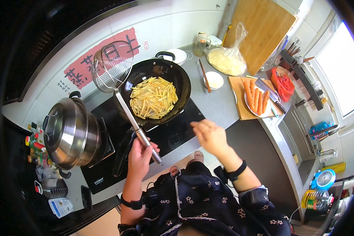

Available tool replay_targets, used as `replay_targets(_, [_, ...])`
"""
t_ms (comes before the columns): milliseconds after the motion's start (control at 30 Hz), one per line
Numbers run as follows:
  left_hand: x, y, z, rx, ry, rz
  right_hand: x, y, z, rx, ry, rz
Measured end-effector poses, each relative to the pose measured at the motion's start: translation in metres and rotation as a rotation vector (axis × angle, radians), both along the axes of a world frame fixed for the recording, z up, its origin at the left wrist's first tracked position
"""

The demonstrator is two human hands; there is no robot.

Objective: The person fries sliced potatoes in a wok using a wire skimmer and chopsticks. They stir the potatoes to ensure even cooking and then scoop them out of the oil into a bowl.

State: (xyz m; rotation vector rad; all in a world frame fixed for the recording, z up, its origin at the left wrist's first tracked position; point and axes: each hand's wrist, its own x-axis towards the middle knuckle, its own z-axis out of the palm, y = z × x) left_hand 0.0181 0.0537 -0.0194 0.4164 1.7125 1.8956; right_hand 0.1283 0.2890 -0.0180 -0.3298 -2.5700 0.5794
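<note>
My left hand [142,153] grips the metal handle of a wire skimmer [113,66], whose round basket is raised beside the wok's left rim with nothing in it. In the black wok [181,79], cut potato strips [153,98] lie in bubbling oil. The wok sits on a black glass cooktop [171,140], its long dark handle pointing towards me and to the left. Over the cooktop's right front edge hovers my right hand [211,137], holding nothing, its fingers bent and partly apart.
At left stands a lidded steel pot [73,132]. Right of the wok are a white bowl [214,80], chopsticks [205,76] and a plastic bag of pale food [227,61]. A cutting board [239,109] holds a plate of sausage-like sticks [256,98] and a knife [270,94]. Farther right is the sink [298,135].
</note>
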Motion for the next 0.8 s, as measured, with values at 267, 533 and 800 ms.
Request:
replay_targets(267, [0.010,-0.024,0.009,-0.039,-0.010,0.195,-0.037,0.174,-0.050,0.400,-0.211,-0.285])
replay_targets(533, [0.050,0.007,0.011,-0.001,-0.087,0.431,-0.107,0.239,-0.084,0.568,-0.301,-0.004])
replay_targets(800, [0.078,0.055,0.002,-0.133,-0.063,0.603,-0.134,0.253,-0.114,0.522,-0.122,0.277])
